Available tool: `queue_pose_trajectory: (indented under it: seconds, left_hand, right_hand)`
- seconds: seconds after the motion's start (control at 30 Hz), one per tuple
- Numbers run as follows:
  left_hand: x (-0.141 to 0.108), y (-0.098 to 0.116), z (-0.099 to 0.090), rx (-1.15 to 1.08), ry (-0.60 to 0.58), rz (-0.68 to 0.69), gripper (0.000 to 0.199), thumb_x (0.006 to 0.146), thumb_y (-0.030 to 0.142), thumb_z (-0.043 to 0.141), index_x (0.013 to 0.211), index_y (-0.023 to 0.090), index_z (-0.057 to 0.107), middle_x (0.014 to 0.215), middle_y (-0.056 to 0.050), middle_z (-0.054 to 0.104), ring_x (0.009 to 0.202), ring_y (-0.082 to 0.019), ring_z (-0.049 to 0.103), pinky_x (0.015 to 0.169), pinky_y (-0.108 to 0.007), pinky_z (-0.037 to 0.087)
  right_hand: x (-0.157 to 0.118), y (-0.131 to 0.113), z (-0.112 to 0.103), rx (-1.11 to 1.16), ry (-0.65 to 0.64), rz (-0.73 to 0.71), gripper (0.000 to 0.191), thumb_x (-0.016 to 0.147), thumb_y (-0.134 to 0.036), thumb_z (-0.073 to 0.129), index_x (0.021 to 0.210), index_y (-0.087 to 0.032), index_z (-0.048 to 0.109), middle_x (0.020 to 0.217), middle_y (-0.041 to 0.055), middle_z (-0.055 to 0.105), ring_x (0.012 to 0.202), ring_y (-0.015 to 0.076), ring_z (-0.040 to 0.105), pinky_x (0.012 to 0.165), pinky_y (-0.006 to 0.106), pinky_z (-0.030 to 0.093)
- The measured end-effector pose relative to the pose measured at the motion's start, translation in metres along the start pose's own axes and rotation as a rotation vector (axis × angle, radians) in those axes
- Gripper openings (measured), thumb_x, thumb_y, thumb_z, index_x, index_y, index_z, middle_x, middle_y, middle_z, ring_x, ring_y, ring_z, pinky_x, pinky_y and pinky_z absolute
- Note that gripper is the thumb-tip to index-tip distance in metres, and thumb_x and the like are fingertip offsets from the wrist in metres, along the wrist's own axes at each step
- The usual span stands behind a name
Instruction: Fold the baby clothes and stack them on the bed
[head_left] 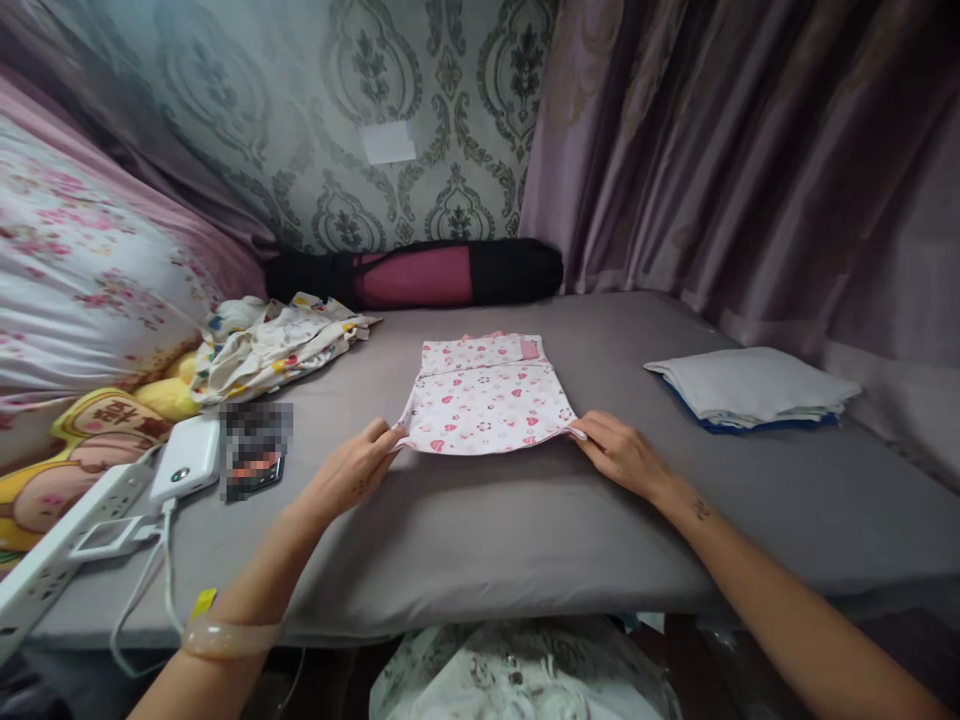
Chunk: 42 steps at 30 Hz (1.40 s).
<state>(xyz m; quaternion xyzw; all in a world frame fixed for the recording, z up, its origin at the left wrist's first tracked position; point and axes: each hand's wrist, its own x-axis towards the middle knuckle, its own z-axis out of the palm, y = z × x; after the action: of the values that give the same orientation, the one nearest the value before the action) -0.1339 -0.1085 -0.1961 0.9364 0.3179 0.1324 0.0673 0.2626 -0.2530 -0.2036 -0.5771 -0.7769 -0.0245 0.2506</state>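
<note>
A white garment [487,405] printed with pink hearts and flowers lies in the middle of the grey bed, a pink patch at its far right corner. Its exact kind is hard to make out. My left hand [364,465] pinches the near left corner. At the near right corner, my right hand [619,452] is closed on the cloth in the same way. Between the two hands the near edge is stretched and slightly lifted, and the far end rests on the sheet.
A stack of folded cloths [754,388] lies to the right. On the left are a crumpled printed cloth [281,345], a phone [255,470], a white power bank [185,460] with cables and a power strip [67,550]. A black and pink long bag [420,275] lines the wall.
</note>
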Motion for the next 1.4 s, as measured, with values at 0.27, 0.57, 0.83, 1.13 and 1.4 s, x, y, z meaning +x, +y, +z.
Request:
queue_pose_trajectory:
  seconds: [0.27, 0.57, 0.83, 1.13, 1.4]
  left_hand:
    - [-0.029, 0.015, -0.021, -0.133, 0.038, 0.018, 0.029, 0.095, 0.029, 0.042, 0.116, 0.025, 0.062, 0.122, -0.01, 0.054, 0.106, -0.021, 0.056, 0.091, -0.032, 0.046]
    - [0.032, 0.001, 0.001, -0.863, 0.4, -0.513, 0.032, 0.078, 0.046, 0.066, 0.087, 0.016, 0.066, 0.078, -0.003, 0.066, 0.074, -0.016, 0.059, 0.069, -0.025, 0.047]
    - [0.125, -0.025, 0.042, -0.79, 0.603, -0.723, 0.023, 0.081, 0.039, 0.055, 0.072, 0.019, 0.049, 0.062, 0.005, 0.043, 0.057, -0.011, 0.039, 0.052, -0.022, 0.03]
    - [0.173, -0.045, 0.064, -0.401, 0.49, -0.736, 0.014, 0.093, 0.031, 0.041, 0.084, 0.023, 0.048, 0.073, -0.003, 0.057, 0.072, -0.02, 0.055, 0.066, -0.029, 0.037]
    - [0.187, -0.057, 0.069, -0.245, 0.319, -0.771, 0.026, 0.097, 0.039, 0.032, 0.102, 0.02, 0.049, 0.088, -0.012, 0.066, 0.081, -0.024, 0.062, 0.066, -0.03, 0.037]
  right_hand:
    - [-0.028, -0.023, -0.018, 0.065, -0.05, 0.007, 0.02, 0.096, -0.017, 0.044, 0.108, -0.023, 0.06, 0.095, 0.0062, 0.063, 0.089, 0.019, 0.058, 0.081, 0.031, 0.046]
    - [0.028, 0.0, -0.006, 0.233, 0.255, 0.2, 0.011, 0.089, -0.026, 0.051, 0.089, -0.02, 0.061, 0.096, 0.0067, 0.059, 0.092, 0.0187, 0.059, 0.086, 0.031, 0.045]
    - [0.104, 0.042, 0.041, 0.284, 0.243, 0.716, 0.022, 0.088, -0.034, 0.043, 0.085, -0.018, 0.059, 0.084, 0.0069, 0.067, 0.078, 0.0201, 0.061, 0.069, 0.028, 0.044]
    - [0.14, 0.059, 0.061, -0.033, 0.021, 0.858, 0.033, 0.099, -0.033, 0.033, 0.115, -0.016, 0.056, 0.102, 0.014, 0.069, 0.096, 0.0246, 0.064, 0.077, 0.029, 0.043]
    - [0.154, 0.071, 0.062, -0.184, -0.119, 0.813, 0.042, 0.101, -0.041, 0.026, 0.121, -0.015, 0.053, 0.099, 0.0174, 0.068, 0.095, 0.0266, 0.066, 0.08, 0.034, 0.046]
